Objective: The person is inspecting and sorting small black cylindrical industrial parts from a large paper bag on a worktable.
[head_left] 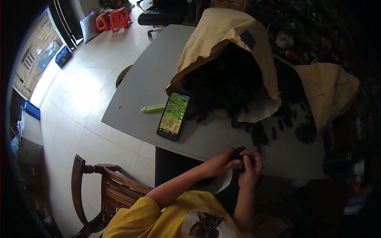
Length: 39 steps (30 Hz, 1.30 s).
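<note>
Just past the near edge of the table, my left hand (221,163) grips a small dark elongated piece (237,152) between thumb and fingers. My right hand (251,166) meets it from the other side, its fingers curled in at the same piece. What kind of piece it is cannot be made out. Below both hands sits a white container (225,182), partly covered by my left forearm. Many similar black pieces (222,81) spill from a large brown paper sack (224,22) lying with its mouth toward me. Several loose ones (260,133) lie on the tabletop near my hands.
A phone (173,116) with a lit screen leans on the grey table (145,83), beside a light green handled tool (152,108). Another brown paper bag (329,89) is at the right. A wooden chair (115,188) stands at the left, red stools (119,18) farther off.
</note>
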Each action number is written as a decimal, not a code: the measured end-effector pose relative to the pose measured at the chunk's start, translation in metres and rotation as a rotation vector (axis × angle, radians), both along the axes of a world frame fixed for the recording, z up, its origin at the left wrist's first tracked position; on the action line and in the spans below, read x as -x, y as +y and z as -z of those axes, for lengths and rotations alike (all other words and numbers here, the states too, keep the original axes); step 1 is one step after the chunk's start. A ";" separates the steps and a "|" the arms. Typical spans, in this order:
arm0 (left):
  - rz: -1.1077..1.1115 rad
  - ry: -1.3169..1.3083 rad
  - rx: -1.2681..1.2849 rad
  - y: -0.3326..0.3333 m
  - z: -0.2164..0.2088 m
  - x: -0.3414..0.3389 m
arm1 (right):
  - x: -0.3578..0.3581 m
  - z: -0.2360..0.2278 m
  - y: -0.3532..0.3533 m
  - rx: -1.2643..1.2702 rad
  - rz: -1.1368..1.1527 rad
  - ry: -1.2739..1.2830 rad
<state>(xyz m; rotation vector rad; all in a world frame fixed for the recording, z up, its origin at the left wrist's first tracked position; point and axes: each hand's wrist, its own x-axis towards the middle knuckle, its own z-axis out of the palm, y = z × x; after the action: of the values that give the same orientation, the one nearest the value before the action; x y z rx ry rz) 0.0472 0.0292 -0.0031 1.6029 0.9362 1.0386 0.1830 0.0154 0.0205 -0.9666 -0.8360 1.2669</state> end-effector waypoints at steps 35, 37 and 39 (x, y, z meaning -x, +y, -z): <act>-0.541 1.026 -0.116 0.052 0.016 0.057 | -0.066 -0.006 0.033 0.333 0.156 -1.140; -0.602 0.791 -0.190 0.042 0.011 0.052 | -0.075 0.018 0.038 0.296 0.136 -1.402; -0.535 0.650 -0.199 0.032 0.017 0.050 | -0.070 0.020 0.040 0.248 0.113 -1.661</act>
<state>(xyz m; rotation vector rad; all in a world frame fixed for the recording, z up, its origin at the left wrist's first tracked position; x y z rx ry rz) -0.0026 0.0611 -0.0202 1.9567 1.8196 0.9879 0.2526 0.0556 0.0005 -2.2471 -1.7990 0.1938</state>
